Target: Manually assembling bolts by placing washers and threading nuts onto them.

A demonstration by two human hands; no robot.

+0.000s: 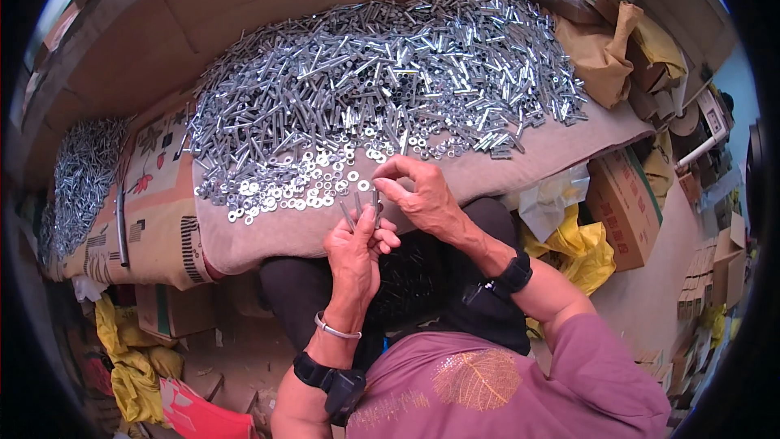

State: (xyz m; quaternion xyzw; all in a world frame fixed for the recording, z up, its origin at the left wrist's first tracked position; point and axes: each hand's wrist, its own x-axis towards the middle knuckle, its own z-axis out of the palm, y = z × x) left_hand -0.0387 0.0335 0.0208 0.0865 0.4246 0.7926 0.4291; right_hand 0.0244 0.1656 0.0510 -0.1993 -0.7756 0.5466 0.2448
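My left hand [356, 254] is closed around several slim metal rods [347, 215], which stick up between its thumb and fingers. My right hand [426, 199] reaches in from the right, its thumb and forefinger curled together at the top of one rod; whatever small piece they pinch is hidden. Just beyond both hands, flat washers and nuts [301, 189] lie scattered on a brownish cloth [236, 237]. Behind them rises a wide heap of shiny metal sleeves and rods [390, 73].
A second pile of thin metal pieces [85, 171] lies at far left, beside a dark bar [121, 223]. Cardboard boxes [621, 207] and yellow bags [577, 248] stand at right. Between my knees, a dark area [406, 280] shows small metal pieces.
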